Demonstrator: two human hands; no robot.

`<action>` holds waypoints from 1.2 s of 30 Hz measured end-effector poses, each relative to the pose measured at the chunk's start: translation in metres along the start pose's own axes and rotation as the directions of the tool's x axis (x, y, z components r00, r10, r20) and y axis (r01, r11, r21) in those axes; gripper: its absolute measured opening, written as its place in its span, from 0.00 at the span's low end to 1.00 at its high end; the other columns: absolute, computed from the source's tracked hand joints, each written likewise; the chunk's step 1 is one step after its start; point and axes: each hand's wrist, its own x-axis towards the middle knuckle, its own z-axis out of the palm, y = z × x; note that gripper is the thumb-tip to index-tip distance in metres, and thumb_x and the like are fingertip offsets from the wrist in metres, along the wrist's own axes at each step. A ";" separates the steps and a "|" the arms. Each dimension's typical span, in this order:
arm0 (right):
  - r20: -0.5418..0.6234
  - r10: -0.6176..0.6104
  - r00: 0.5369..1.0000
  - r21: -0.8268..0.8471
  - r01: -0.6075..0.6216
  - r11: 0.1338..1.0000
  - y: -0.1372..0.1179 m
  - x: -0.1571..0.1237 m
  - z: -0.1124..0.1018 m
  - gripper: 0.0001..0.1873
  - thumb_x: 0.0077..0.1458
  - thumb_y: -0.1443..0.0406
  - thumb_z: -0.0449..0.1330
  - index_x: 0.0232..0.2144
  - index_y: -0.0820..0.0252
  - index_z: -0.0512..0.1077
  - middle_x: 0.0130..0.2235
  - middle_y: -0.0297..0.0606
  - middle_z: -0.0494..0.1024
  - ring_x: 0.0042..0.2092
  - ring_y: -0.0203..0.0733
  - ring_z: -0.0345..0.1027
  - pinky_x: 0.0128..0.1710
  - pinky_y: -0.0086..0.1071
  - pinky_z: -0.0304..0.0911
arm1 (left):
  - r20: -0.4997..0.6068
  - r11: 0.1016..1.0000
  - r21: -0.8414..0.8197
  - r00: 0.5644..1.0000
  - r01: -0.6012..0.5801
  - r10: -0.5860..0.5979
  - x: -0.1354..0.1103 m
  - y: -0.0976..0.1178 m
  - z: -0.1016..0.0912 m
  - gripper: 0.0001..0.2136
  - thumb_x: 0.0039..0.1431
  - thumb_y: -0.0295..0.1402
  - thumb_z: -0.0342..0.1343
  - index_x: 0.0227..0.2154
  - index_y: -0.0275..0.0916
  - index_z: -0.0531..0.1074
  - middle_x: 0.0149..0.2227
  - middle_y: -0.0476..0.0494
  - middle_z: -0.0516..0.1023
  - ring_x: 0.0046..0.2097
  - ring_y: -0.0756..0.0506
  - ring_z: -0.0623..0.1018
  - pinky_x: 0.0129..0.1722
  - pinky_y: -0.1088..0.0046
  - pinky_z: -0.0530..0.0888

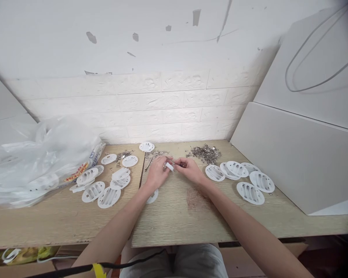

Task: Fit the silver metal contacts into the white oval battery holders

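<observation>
My left hand (157, 172) and my right hand (188, 170) meet over the middle of the wooden table (176, 216). Together they pinch a small white plastic part (169, 166) held between their fingertips. Whether a metal piece is also in my right fingers is too small to tell. A white oval plastic cover (152, 197) lies partly hidden under my left wrist. A heap of small metal contacts (205, 153) sits just beyond my right hand.
Several white oval covers (108, 196) lie scattered left of my hands, and several more (251, 192) lie to the right. A clear plastic bag (37, 158) fills the left side. A white brick wall (162, 104) backs the table; grey boards (295, 154) lean at the right.
</observation>
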 end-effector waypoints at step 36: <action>-0.185 0.057 0.981 0.186 -0.022 0.982 -0.008 0.000 -0.010 0.15 0.42 0.56 0.65 0.28 0.62 0.75 0.25 0.31 0.69 0.25 0.31 0.53 0.26 0.30 0.50 | -0.035 0.948 -0.267 0.982 0.172 -0.187 0.004 0.005 -0.001 0.10 0.52 0.25 0.54 0.38 0.38 0.73 0.38 0.45 0.80 0.38 0.46 0.77 0.41 0.67 0.73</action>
